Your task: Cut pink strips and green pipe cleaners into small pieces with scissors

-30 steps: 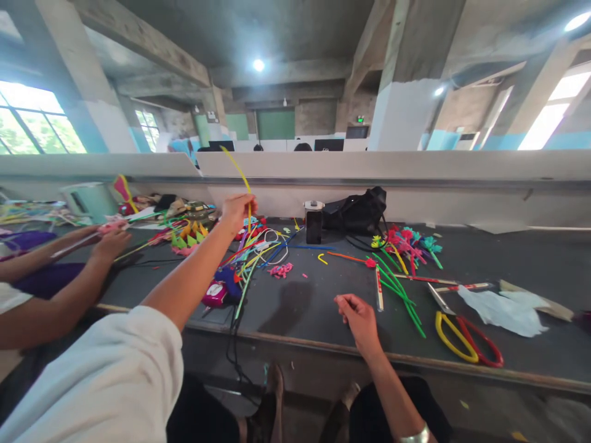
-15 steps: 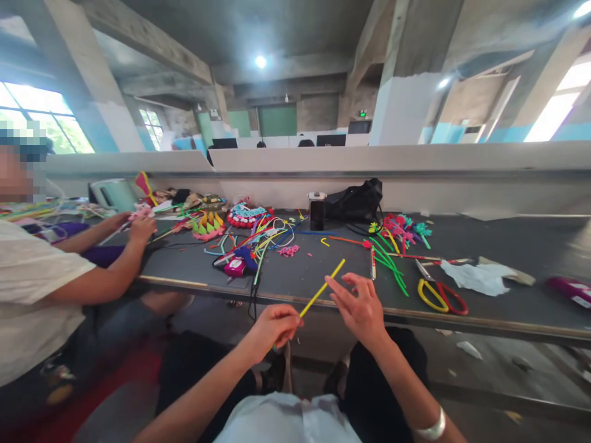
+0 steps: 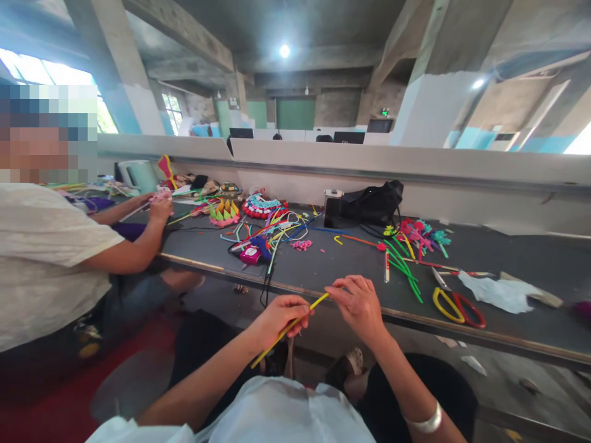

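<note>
Dark table, yellow stem in hand

Head view: before the table's edge, left hand clamps the stem midway; right hand pinches its upper end. Probably light, soft, bendable; best held mid-length.

Pipe cleaner before tbl, w/ scissors on tbl's R, bag at back, kettle far L.
</note>
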`<state>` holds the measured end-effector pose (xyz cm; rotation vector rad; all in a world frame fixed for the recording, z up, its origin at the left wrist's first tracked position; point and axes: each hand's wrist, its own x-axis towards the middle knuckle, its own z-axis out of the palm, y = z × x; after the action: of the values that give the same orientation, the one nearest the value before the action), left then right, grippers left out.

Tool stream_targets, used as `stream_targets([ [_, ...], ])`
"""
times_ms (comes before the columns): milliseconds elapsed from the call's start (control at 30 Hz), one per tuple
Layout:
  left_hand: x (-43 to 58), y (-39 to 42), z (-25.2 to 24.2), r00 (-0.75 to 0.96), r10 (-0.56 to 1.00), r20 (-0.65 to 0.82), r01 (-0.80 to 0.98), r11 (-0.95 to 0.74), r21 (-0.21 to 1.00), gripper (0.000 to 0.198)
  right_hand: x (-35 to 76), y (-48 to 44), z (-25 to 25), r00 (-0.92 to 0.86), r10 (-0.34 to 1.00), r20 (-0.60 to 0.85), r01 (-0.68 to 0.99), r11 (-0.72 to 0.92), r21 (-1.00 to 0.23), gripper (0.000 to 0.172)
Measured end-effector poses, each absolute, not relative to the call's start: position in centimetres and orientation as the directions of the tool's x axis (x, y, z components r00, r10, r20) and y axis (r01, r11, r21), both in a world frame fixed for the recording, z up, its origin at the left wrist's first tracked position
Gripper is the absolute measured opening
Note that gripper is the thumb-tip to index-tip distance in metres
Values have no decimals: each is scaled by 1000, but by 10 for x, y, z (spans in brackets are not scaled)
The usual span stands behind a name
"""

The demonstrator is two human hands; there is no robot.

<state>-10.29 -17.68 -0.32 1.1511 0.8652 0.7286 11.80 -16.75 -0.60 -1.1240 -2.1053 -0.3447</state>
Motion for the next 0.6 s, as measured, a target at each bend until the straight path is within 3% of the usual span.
stream_targets([
  [100,-106,-159,-14,401,911,-94,152,36,988,30,126,-160,-20,-319,657,683,794,579,-187,20],
  [167,-118,-133,-16,251,958,142,483,-251,839,28,137,-151,-34,-256,675,692,790,559,-252,18],
  [200,-127,-117,-15,180,962,205,554,-271,787,25,145,-147,-42,-230,676,701,791,549,-270,18],
  [367,-183,-28,9,-70,932,355,797,-162,582,28,181,-127,-81,-33,677,735,812,447,-376,31],
  [600,-195,43,19,-76,939,337,958,-25,285,41,189,-116,-107,48,682,730,857,347,-381,34],
])
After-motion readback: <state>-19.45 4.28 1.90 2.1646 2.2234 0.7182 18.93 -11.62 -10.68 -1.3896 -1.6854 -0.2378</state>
